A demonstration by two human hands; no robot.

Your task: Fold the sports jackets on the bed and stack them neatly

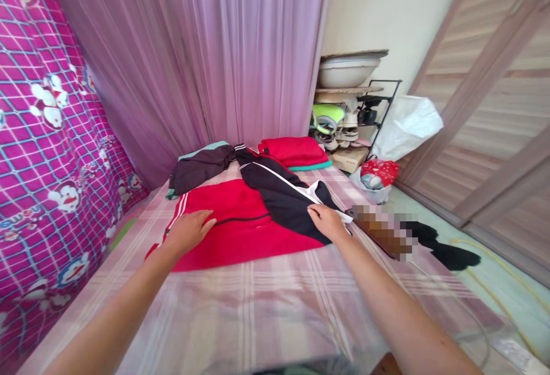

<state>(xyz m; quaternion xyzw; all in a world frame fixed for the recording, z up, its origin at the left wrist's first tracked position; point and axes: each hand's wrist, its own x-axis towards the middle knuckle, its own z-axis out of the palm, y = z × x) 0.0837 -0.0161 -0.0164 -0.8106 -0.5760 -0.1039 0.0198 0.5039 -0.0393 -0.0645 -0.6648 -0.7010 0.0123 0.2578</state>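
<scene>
A red and black track jacket [227, 243] with white stripes lies spread on the bed, its black zip line running across the red part. My left hand [193, 230] rests on the red fabric near the left striped edge, fingers stretched out and thumb apart. On the right, my right hand [329, 221] is at the black sleeve [279, 194], its fingers bent and closed on the fabric beside the white stripe. The sleeve is folded back across the jacket towards the curtain. What lies under my right fingers is partly hidden.
Folded dark clothes [201, 165] and a red folded stack [294, 151] lie at the bed's far end. Right of the jacket is a brown, partly blurred object [378, 231]. Beyond stand a shoe rack [380, 125], plastic bags [408, 125] and a purple curtain [240, 48].
</scene>
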